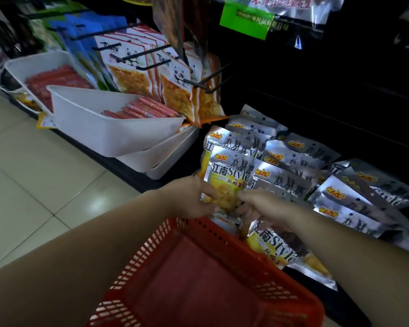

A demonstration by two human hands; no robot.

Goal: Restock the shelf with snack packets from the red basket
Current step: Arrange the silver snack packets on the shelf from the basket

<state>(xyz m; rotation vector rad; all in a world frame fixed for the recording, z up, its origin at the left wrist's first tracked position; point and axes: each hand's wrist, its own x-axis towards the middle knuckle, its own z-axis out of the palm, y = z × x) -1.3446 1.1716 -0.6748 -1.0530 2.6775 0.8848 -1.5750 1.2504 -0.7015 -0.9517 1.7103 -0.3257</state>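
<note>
Both hands are on the same silver-and-yellow foil snack packet (229, 175), which stands upright at the near end of the left row on the low dark shelf (137, 180). The left hand (189, 197) has a tight grip, pinching its lower left corner. The right hand (265, 206) has its grip closed on the lower right corner, thumb on the front and fingers curled underneath, though it's a bit blurry. More matching silver packets (293, 166) lie overlapping in rows to the right and farther back. The red plastic mesh basket (151, 251) sits near, just below both hands. Far left are white plastic tubs (99, 133) of red sausage sticks (147, 108).
</note>
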